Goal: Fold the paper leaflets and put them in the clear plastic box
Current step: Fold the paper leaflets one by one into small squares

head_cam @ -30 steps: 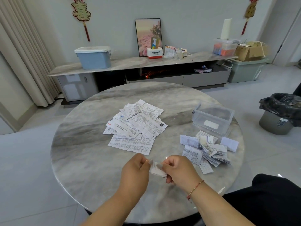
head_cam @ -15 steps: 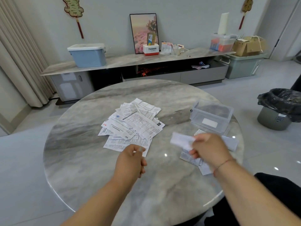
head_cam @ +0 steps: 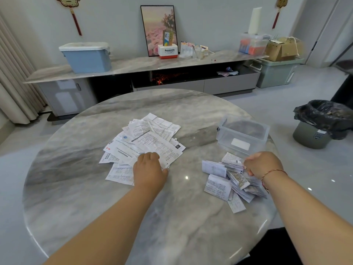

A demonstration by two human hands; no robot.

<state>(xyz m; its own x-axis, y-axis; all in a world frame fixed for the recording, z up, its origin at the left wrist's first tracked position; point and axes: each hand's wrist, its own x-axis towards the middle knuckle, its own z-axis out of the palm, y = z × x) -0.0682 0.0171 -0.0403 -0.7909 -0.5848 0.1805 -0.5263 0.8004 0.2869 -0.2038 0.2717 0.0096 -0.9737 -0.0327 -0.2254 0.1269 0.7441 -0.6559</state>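
A loose pile of unfolded paper leaflets (head_cam: 145, 142) lies at the middle of the round marble table (head_cam: 76, 159). My left hand (head_cam: 150, 170) rests on the pile's near edge, fingers bent down onto the sheets and thumb lying out to the right. A heap of folded leaflets (head_cam: 227, 180) sits to the right. My right hand (head_cam: 262, 165) is over the heap's far right side, its fingers curled round a folded leaflet (head_cam: 232, 161) on top. The clear plastic box (head_cam: 243, 134) stands open just beyond it, with only a white label showing on its side.
A grey bin with a black bag (head_cam: 321, 123) stands on the floor to the right. A long low cabinet (head_cam: 145, 64) behind the table carries a blue tub (head_cam: 86, 57), a framed picture and boxes. The table's near half is bare marble.
Both hands held one small folded leaflet near the table's front. My right hand carried it right to the folded heap. My left hand moved forward onto the unfolded pile.
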